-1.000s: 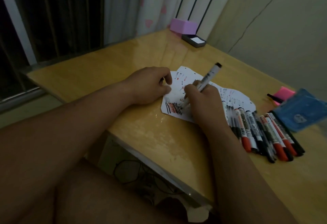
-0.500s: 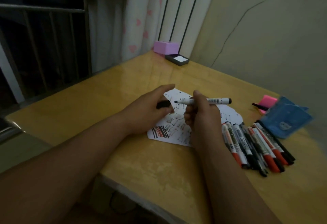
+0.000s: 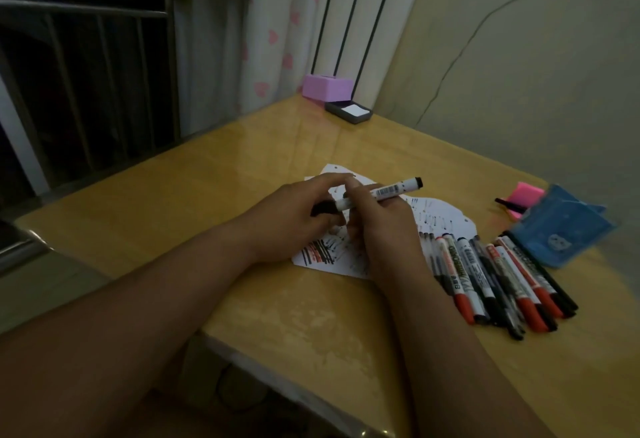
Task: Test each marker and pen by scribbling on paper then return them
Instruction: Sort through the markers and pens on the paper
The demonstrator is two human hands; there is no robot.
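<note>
My right hand [image 3: 377, 219] grips a white marker [image 3: 391, 191] with a black end, held level above the scribbled paper [image 3: 318, 254]. My left hand [image 3: 294, 216] pinches the marker's black cap [image 3: 323, 208], which sits on the marker's tip end. The paper lies on the wooden table [image 3: 242, 167], largely hidden under both hands, with black and red scribbles showing at its near-left corner. A row of several red-capped and black-capped markers [image 3: 498, 278] lies on the table just right of my right forearm.
A blue pouch [image 3: 561, 229] and a pink sticky pad [image 3: 526, 195] with a black pen lie at the far right. A pink box [image 3: 327, 87] and a dark tray [image 3: 348, 112] stand at the far corner by the curtain. The table's near edge [image 3: 277, 378] runs below my forearms.
The marker was lifted off the paper after scribbling and turned level. My left hand brought the black cap to its tip, and the cap now sits on the marker.
</note>
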